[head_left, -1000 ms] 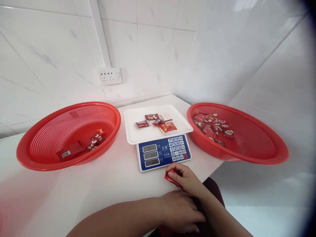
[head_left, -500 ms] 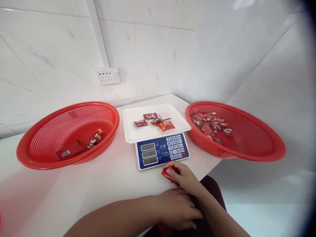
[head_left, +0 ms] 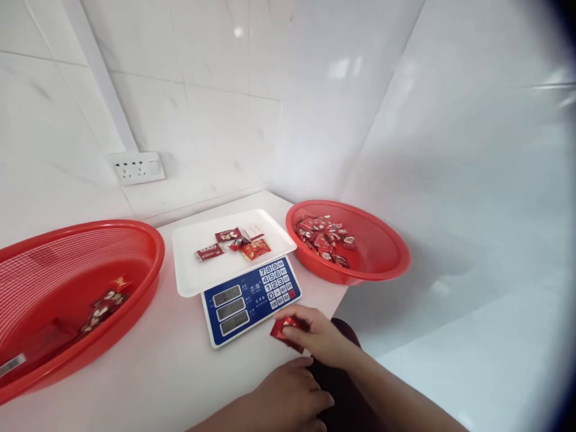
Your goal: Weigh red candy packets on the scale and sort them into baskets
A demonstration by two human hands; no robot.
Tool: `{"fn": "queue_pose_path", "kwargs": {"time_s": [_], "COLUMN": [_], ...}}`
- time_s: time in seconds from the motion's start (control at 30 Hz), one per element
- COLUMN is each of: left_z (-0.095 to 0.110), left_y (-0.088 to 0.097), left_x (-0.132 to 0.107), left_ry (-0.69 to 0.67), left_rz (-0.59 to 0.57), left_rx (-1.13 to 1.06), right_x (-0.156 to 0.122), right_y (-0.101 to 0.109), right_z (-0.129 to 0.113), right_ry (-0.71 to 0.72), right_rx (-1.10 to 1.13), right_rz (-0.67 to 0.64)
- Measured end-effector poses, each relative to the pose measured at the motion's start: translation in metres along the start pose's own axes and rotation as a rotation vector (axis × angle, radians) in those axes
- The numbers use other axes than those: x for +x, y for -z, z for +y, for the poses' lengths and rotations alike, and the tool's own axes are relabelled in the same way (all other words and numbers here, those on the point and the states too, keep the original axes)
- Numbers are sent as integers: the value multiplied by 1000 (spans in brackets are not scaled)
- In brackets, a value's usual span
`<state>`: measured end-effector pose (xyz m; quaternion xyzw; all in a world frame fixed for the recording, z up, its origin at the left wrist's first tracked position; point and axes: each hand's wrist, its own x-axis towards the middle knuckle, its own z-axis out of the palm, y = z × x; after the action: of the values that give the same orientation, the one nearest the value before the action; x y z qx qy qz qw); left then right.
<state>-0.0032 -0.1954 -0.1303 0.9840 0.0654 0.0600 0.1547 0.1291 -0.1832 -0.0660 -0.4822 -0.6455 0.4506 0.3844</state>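
In my right hand (head_left: 320,336) a shiny red candy wrapper packet (head_left: 286,332) is pinched between thumb and fingers, just in front of the scale's keypad. My left hand (head_left: 290,396) is lower down, near the table's front edge, fingers loosely apart and holding nothing that shows. The digital scale (head_left: 252,294) has a blue panel and a white tray (head_left: 193,273). Several red wrapped candies lie on that tray, among them a striped-end packet (head_left: 209,252) and a red-and-gold packet (head_left: 255,249). A white card (head_left: 253,233) lies behind them.
On the right stands a red basket (head_left: 382,252) with many wrapped candies (head_left: 326,240). Another red basket (head_left: 139,282), cut off at the left, holds a few candies (head_left: 104,309) and a red packet with a barcode label (head_left: 12,364). Tiled walls rise behind the white table (head_left: 180,366).
The view has swung to the right, so the scale and baskets sit further left. My right hand still holds the red packet; my left hand stays low beside it.
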Motion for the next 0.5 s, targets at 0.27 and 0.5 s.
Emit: {"fn": "queue_pose_path", "kwargs": {"time_s": [0.27, 0.5], "left_z": [-9, -15], "left_y": [-10, -25], "left_x": [7, 10], "left_ry": [-52, -57], "left_rz": [-22, 40], "left_rx": [51, 61], "right_x": [36, 75], "right_y": [160, 188], "right_z": [-34, -6], "right_ry": [-15, -342], "right_rx": [-629, -1036], "right_rz": [420, -123]}}
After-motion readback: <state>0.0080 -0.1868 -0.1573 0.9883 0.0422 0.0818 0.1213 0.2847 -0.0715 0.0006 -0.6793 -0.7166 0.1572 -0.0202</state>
